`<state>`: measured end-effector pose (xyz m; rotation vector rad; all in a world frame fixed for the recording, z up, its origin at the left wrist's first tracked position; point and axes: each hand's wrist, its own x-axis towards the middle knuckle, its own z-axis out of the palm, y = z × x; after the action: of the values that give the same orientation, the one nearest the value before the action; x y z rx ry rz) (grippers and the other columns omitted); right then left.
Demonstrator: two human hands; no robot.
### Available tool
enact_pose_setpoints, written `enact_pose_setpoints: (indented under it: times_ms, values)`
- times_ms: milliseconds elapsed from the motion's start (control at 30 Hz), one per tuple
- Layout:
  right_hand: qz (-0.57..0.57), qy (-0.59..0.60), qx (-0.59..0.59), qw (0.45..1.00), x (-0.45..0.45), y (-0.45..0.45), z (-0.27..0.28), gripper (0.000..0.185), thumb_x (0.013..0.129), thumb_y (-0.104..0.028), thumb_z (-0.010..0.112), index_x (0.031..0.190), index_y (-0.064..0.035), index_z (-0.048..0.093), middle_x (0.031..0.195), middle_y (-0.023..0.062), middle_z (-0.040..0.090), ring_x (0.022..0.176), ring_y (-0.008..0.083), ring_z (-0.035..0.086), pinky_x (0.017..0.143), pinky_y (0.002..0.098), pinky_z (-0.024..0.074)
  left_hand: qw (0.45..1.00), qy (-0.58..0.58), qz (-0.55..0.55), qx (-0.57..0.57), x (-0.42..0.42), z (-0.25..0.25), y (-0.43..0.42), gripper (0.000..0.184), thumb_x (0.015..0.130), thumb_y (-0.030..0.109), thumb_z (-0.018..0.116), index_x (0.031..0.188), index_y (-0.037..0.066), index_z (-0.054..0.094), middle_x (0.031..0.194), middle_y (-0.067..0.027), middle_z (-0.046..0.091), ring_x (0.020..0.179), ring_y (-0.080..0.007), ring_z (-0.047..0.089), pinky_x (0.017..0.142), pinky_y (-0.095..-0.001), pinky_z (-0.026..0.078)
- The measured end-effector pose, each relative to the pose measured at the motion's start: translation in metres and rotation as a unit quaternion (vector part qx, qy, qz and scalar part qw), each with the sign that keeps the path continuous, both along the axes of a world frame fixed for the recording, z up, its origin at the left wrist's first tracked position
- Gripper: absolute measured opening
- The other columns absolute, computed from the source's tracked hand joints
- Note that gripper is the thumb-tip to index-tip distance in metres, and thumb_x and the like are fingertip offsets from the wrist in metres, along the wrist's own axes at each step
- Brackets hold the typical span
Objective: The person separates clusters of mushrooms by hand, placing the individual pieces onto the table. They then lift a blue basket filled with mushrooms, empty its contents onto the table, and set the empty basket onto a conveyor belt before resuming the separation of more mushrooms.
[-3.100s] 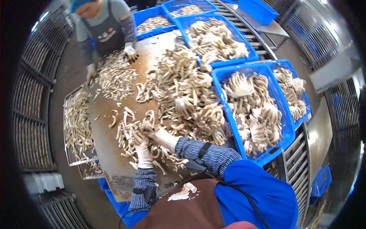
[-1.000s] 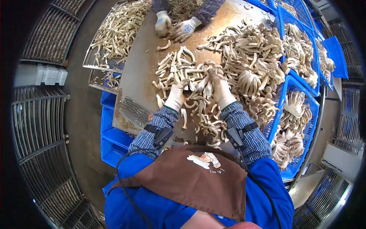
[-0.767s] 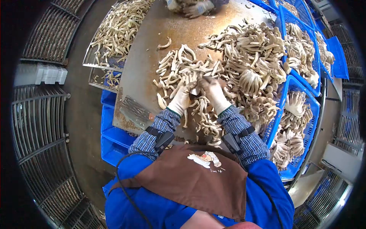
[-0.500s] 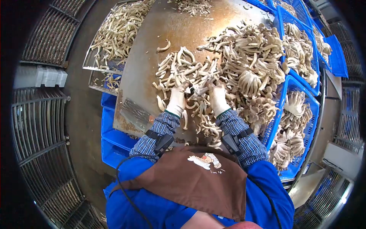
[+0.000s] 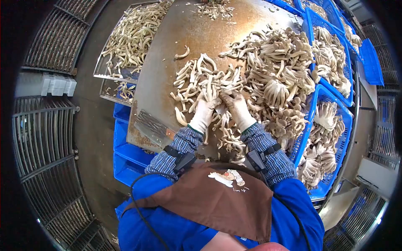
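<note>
My left hand (image 5: 203, 113), in a white glove, is closed around a small bunch of pale long-stemmed mushrooms (image 5: 209, 87) that sticks up past the fingers. Close beside it, my gloved right hand (image 5: 238, 110) has its fingers bent inward toward the same bunch. What the right fingers grip is hidden. Loose mushrooms (image 5: 193, 79) lie on the metal table (image 5: 161, 83) around both hands. To the right rises a large heap of clustered grey-capped mushrooms (image 5: 280, 62).
Blue crates (image 5: 347, 121) filled with mushroom clusters line the right side. A metal tray (image 5: 100, 69) of loose mushrooms stands at the left, with blue bins (image 5: 125, 167) below it. A ridged metal sheet (image 5: 150, 125) lies on the table's left edge. Racks (image 5: 46, 129) stand farther left.
My hands have come closer together, fingers nearly meeting. A bunch of mushrooms now stands up from my left hand. The dark bit between the hands no longer shows.
</note>
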<state>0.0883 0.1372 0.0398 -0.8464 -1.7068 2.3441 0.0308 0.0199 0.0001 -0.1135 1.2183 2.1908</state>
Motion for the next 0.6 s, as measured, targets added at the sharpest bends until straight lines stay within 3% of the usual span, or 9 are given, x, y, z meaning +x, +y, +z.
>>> enact_pose_setpoints:
  times_ms: [100,167,233,267,367,433,500,567,600]
  values:
    - [-0.118,-0.11,-0.047,0.986,0.0,0.022,-0.035,0.028,0.089,-0.025,0.064,0.1,0.0014,0.063,0.089,0.0068,0.065,0.075,0.0147,0.058,0.07,0.0293,0.0486,0.982,-0.028,-0.063,-0.177,-0.017,-0.01,-0.016,0.031,0.082,-0.002,0.064,0.113,0.001,0.06,0.095,-0.0037,0.065,0.087,-0.0134,0.063,0.076,-0.0263,0.052]
    - [-0.061,-0.066,0.138,0.986,0.004,0.021,-0.028,0.027,0.09,-0.023,0.063,0.103,0.0006,0.062,0.09,0.006,0.065,0.075,0.0149,0.058,0.072,0.0291,0.0485,0.991,-0.033,-0.077,-0.104,-0.022,-0.003,-0.018,0.032,0.084,0.002,0.065,0.116,0.002,0.059,0.094,-0.0037,0.065,0.083,-0.0128,0.062,0.075,-0.0265,0.051]
    - [0.115,0.015,-0.023,0.993,0.002,0.018,-0.02,0.025,0.09,-0.023,0.063,0.101,-0.0002,0.064,0.093,0.0076,0.065,0.075,0.0147,0.058,0.067,0.0297,0.0484,0.919,0.082,-0.355,-0.154,-0.02,0.009,-0.022,0.036,0.085,0.01,0.065,0.119,0.0,0.057,0.098,-0.0045,0.065,0.087,-0.0123,0.061,0.077,-0.0267,0.05]
    - [0.149,0.176,0.338,0.912,0.003,0.019,-0.023,0.023,0.088,-0.021,0.066,0.1,-0.0012,0.067,0.093,0.0058,0.066,0.075,0.0128,0.058,0.067,0.0283,0.0474,0.948,0.077,-0.295,-0.088,-0.009,0.007,-0.017,0.045,0.085,0.019,0.068,0.122,-0.002,0.054,0.102,-0.0061,0.063,0.093,-0.0132,0.06,0.082,-0.0274,0.048]
    - [0.031,-0.064,0.009,0.997,0.001,0.016,0.007,0.019,0.088,-0.017,0.066,0.099,-0.0013,0.069,0.09,0.0037,0.068,0.075,0.011,0.058,0.07,0.0257,0.0465,0.939,0.147,-0.256,-0.178,-0.014,0.01,-0.016,0.05,0.085,0.022,0.069,0.124,-0.003,0.052,0.106,-0.007,0.062,0.097,-0.0143,0.058,0.087,-0.0278,0.046]
    - [0.08,-0.032,0.115,0.99,0.008,0.02,-0.023,0.019,0.088,-0.015,0.066,0.1,-0.0012,0.069,0.086,0.0018,0.068,0.075,0.0099,0.058,0.071,0.0236,0.0455,0.94,0.161,-0.231,-0.192,-0.014,0.009,-0.018,0.047,0.085,0.021,0.068,0.123,-0.003,0.052,0.104,-0.0068,0.062,0.095,-0.0144,0.058,0.087,-0.0279,0.046]
    - [-0.027,0.001,-0.06,0.998,0.005,0.019,-0.038,0.02,0.087,-0.016,0.067,0.1,-0.0008,0.069,0.086,0.0025,0.068,0.076,0.0097,0.059,0.07,0.0235,0.0454,0.94,0.195,-0.175,-0.218,-0.016,0.008,-0.018,0.042,0.087,0.019,0.066,0.12,-0.004,0.054,0.1,-0.0065,0.063,0.092,-0.0146,0.058,0.086,-0.0282,0.046]
    - [0.025,-0.069,-0.026,0.997,0.012,0.031,-0.039,0.041,0.077,-0.006,0.068,0.118,-0.0011,0.061,0.114,0.0108,0.066,0.104,0.0223,0.062,0.089,0.031,0.0486,0.954,0.121,-0.148,-0.23,-0.024,0.014,-0.022,0.031,0.084,0.015,0.068,0.107,-0.002,0.058,0.091,-0.0035,0.063,0.081,-0.0115,0.056,0.078,-0.0249,0.046]
    - [0.071,-0.006,0.309,0.948,0.016,0.032,-0.041,0.043,0.076,-0.005,0.066,0.118,-0.0014,0.061,0.114,0.0111,0.065,0.105,0.0246,0.062,0.089,0.0323,0.0491,0.962,0.118,-0.13,-0.211,-0.026,0.017,-0.021,0.032,0.082,0.014,0.068,0.108,-0.002,0.058,0.09,-0.0036,0.064,0.081,-0.0119,0.057,0.078,-0.0253,0.046]
